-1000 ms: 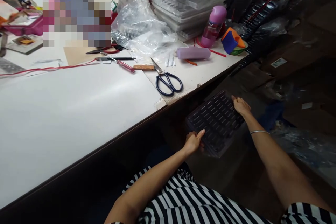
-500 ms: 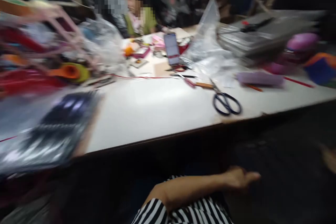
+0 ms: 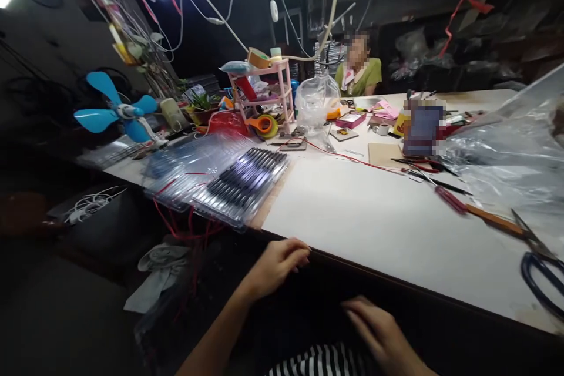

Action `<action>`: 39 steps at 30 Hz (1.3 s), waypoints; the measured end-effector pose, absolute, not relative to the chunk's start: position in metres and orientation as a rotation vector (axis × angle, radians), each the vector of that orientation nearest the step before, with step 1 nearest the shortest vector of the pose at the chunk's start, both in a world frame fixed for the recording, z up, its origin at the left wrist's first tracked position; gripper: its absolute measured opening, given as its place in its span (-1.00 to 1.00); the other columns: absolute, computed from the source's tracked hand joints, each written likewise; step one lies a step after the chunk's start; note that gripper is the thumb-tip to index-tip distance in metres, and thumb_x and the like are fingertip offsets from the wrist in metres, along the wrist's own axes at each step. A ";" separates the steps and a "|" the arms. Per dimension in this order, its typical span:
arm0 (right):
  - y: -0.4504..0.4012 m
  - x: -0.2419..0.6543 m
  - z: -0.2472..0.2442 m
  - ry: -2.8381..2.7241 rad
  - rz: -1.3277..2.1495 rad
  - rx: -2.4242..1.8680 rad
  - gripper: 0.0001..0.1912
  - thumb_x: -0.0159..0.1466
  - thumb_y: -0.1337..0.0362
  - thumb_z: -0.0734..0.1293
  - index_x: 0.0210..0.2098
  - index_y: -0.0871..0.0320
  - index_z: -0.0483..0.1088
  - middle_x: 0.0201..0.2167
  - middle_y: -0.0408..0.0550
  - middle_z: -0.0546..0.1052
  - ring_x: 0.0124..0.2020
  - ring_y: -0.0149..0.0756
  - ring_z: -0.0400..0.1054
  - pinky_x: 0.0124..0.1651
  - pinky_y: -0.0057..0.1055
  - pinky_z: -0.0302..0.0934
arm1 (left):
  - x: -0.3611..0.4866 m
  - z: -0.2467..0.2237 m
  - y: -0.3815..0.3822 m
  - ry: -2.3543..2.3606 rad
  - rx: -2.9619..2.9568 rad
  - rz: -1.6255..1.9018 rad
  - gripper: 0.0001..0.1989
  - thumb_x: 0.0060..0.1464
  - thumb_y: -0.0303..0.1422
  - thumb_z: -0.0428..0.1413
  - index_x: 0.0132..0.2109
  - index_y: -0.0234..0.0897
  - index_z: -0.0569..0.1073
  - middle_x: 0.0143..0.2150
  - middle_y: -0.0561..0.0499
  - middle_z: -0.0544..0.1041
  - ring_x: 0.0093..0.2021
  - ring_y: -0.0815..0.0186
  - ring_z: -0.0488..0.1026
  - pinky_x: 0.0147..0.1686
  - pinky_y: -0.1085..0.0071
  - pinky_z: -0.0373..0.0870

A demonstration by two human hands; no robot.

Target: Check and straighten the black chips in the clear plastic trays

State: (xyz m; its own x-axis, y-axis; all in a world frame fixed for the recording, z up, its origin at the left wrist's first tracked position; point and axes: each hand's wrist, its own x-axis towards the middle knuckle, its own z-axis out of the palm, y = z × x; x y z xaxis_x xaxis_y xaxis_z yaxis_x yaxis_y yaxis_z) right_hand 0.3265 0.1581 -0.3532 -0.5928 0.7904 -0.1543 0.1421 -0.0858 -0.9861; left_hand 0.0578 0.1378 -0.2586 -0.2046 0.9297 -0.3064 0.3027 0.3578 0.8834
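My left hand (image 3: 282, 263) is at the front edge of the white table (image 3: 335, 205), its fingers curled together; whether anything is inside them is hidden. Lower and to the right, my right hand (image 3: 374, 326) hovers over the dark space in front of the table, fingers stretched out and somewhat blurred, holding nothing. Beyond my left hand, a clear plastic pack of dark, slim items (image 3: 249, 179) lies at the table's front edge. Scissors with dark blue handles (image 3: 544, 276) rest at the far right, beside a red-handled screwdriver (image 3: 450, 200).
A blue fan (image 3: 126, 110) stands at the left. Behind the pack are a pink rack (image 3: 267, 91) and orange tape (image 3: 264, 125). A phone (image 3: 423, 129) stands upright near clear plastic sheeting (image 3: 506, 158). Across the table sits a person in green (image 3: 373, 73).
The view has swung left, bringing in the fan and hanging cables. Both my hands now show below the table edge, where one outstretched arm was before.
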 end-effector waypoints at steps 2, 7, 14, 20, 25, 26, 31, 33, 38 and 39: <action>0.155 0.259 -0.355 -1.702 1.804 -0.887 -0.76 0.07 0.07 0.38 -0.26 -0.07 0.53 -0.26 0.01 0.48 -0.11 0.06 0.33 0.03 -0.06 0.19 | 0.022 -0.238 0.133 1.857 1.150 0.983 -0.62 0.05 -0.11 0.06 -0.07 -0.22 0.50 -0.10 -0.11 0.55 -0.01 0.10 0.43 -0.07 0.22 0.40; 0.162 0.104 -0.343 -1.399 2.299 -0.579 -0.48 -0.06 0.18 0.44 -0.06 -0.01 0.42 -0.21 -0.07 0.46 -0.17 -0.12 0.36 -0.11 -0.17 0.25 | -0.050 -0.228 0.138 2.406 1.542 1.086 -0.51 0.04 -0.12 0.00 0.11 -0.15 0.38 0.24 -0.07 0.29 0.29 -0.01 0.08 0.19 0.04 0.11; 0.189 -0.016 -0.333 -0.811 2.592 -0.382 -0.35 -0.40 0.47 0.45 -0.25 0.11 0.35 -0.41 -0.22 0.44 -0.31 -0.20 0.43 -0.21 -0.25 0.21 | -0.095 -0.270 0.153 2.815 1.826 0.459 -0.44 0.11 -0.13 -0.15 0.21 -0.21 0.27 0.32 -0.10 0.16 0.34 -0.06 -0.07 0.16 -0.19 -0.05; 0.176 -0.007 -0.313 -0.610 2.559 -0.522 -0.54 -0.39 0.56 0.35 -0.45 0.17 0.31 -0.49 -0.22 0.44 -0.40 -0.23 0.42 -0.30 -0.32 0.16 | -0.093 -0.258 0.156 2.808 1.677 0.425 -0.39 0.11 -0.05 -0.19 0.23 -0.18 0.25 0.34 -0.05 0.13 0.34 -0.09 -0.06 0.08 -0.24 0.08; 0.170 0.007 -0.292 -0.483 2.543 -0.573 -0.56 -0.30 0.53 0.25 -0.38 0.14 0.24 -0.50 -0.24 0.40 -0.55 -0.42 0.33 -0.36 -0.33 0.20 | -0.094 -0.246 0.156 2.818 1.688 0.405 -0.38 0.04 -0.03 -0.16 0.19 -0.17 0.31 0.30 -0.06 0.21 0.30 -0.08 0.06 0.09 -0.21 0.10; 0.169 0.011 -0.288 -0.454 2.549 -0.577 -0.55 -0.30 0.53 0.23 -0.36 0.13 0.22 -0.49 -0.24 0.41 -0.56 -0.41 0.33 -0.36 -0.30 0.23 | -0.095 -0.246 0.156 2.815 1.698 0.420 -0.37 0.02 -0.01 -0.15 0.18 -0.17 0.32 0.29 -0.06 0.23 0.29 -0.09 0.08 0.10 -0.19 0.10; 0.166 0.036 -0.260 -0.363 2.450 -0.502 -0.66 -0.24 0.41 0.26 -0.42 0.12 0.16 -0.51 -0.20 0.45 -0.52 -0.32 0.38 -0.36 -0.24 0.27 | -0.099 -0.244 0.159 2.705 1.839 0.584 -0.31 -0.09 0.04 -0.04 0.12 -0.27 0.40 0.20 -0.15 0.35 0.22 -0.07 0.20 0.16 0.03 0.14; 0.167 0.051 -0.252 -0.364 2.363 -0.483 -0.69 -0.19 0.34 0.34 -0.46 0.13 0.15 -0.52 -0.18 0.45 -0.51 -0.33 0.38 -0.33 -0.23 0.28 | -0.090 -0.240 0.158 2.641 1.874 0.593 -0.29 -0.11 0.05 -0.01 0.11 -0.29 0.40 0.19 -0.19 0.36 0.21 -0.07 0.21 0.16 0.02 0.12; 0.169 0.088 -0.243 -0.396 2.265 -0.512 -0.53 -0.15 0.16 0.50 -0.51 0.14 0.12 -0.51 -0.17 0.46 -0.44 -0.33 0.42 -0.22 -0.22 0.29 | -0.051 -0.229 0.154 2.605 1.751 0.540 -0.40 0.04 -0.01 -0.05 0.17 -0.17 0.35 0.27 -0.11 0.26 0.26 -0.10 0.11 0.14 -0.12 0.07; 0.170 0.094 -0.243 -0.406 2.259 -0.530 -0.50 -0.15 0.11 0.52 -0.51 0.14 0.12 -0.51 -0.17 0.46 -0.41 -0.32 0.43 -0.20 -0.22 0.29 | -0.046 -0.228 0.154 2.618 1.722 0.542 -0.42 0.06 -0.03 -0.05 0.17 -0.16 0.34 0.28 -0.10 0.24 0.26 -0.11 0.09 0.14 -0.12 0.06</action>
State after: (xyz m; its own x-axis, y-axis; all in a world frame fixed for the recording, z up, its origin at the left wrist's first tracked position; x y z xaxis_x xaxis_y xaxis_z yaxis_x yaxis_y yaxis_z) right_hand 0.0935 0.1696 -0.2429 -0.6204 0.7447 -0.2461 -0.6123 -0.6559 -0.4414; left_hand -0.0458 0.1542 -0.2283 -0.4133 0.8846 0.2161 0.8977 0.3560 0.2598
